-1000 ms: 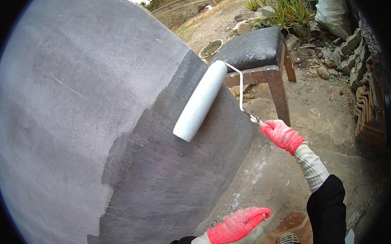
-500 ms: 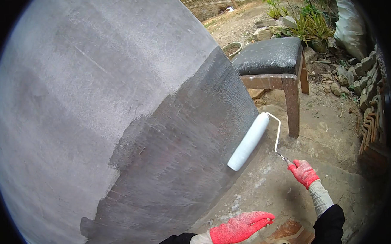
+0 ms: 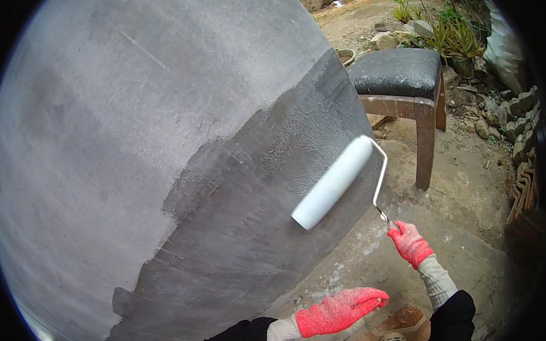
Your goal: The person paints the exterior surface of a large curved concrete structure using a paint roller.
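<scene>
My right hand [image 3: 410, 244], in a red-and-white work glove, is closed round the handle of a paint roller [image 3: 333, 183]. The roller's long white sleeve lies slanted against the lower right part of a large grey wall [image 3: 132, 103]. Around and below the roller the wall has a darker, wet-looking patch [image 3: 227, 232] with an uneven upper border; the surface above is paler. In a matching glove, my left hand [image 3: 341, 312] hovers low in front of the wall, its fingers stretched out and nothing visible in them.
A wooden stool [image 3: 396, 76] with a dark, white-speckled padded seat stands just beyond the wall's right edge. Behind it are stones [image 3: 389, 40], potted plants [image 3: 458, 44] and a white sack [image 3: 503, 48]. Stacked tiles [image 3: 522, 189] line the right side. White splashes mark the concrete floor [image 3: 461, 224].
The roller has moved up and left over the dark patch, and my right hand has risen slightly with it. The view has shifted, while my left hand keeps nearly the same pose.
</scene>
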Motion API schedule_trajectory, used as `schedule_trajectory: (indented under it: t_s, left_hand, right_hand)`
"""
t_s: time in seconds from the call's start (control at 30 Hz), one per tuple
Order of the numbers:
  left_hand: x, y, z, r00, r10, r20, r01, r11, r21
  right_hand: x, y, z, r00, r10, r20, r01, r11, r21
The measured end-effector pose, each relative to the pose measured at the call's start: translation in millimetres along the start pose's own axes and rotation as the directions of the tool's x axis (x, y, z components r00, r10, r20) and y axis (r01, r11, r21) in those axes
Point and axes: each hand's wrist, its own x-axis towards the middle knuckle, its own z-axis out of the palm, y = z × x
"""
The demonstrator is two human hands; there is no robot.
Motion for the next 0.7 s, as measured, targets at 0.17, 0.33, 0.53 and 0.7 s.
schedule_trajectory:
  t_s: [0.17, 0.33, 0.53, 0.7]
  left_hand:
    - [-13.6, -1.7, 8.9, 0.998, -0.06, 0.002, 0.06, 0.995, -0.075]
    - [1.9, 1.3, 12.7, 0.998, 0.02, 0.059, -0.016, 0.998, -0.054]
    - [3.4, 8.9, 12.3, 0.999, -0.022, 0.036, 0.023, 1.0, -0.021]
    - [-2.8, 5.0, 12.8, 1.0, -0.001, 0.017, 0.002, 0.999, -0.032]
  right_hand:
    - [-62.4, 53.4, 11.3, 0.948, 0.28, 0.154, -0.275, 0.96, -0.051]
    - [-54.4, 19.8, -8.7, 0.976, 0.192, 0.1, -0.179, 0.976, -0.123]
    - [0.9, -109.5, -19.4, 0.992, -0.123, 0.021, 0.123, 0.992, 0.025]
    - [1.8, -103.1, -8.7, 0.994, -0.103, -0.021, 0.104, 0.993, 0.057]
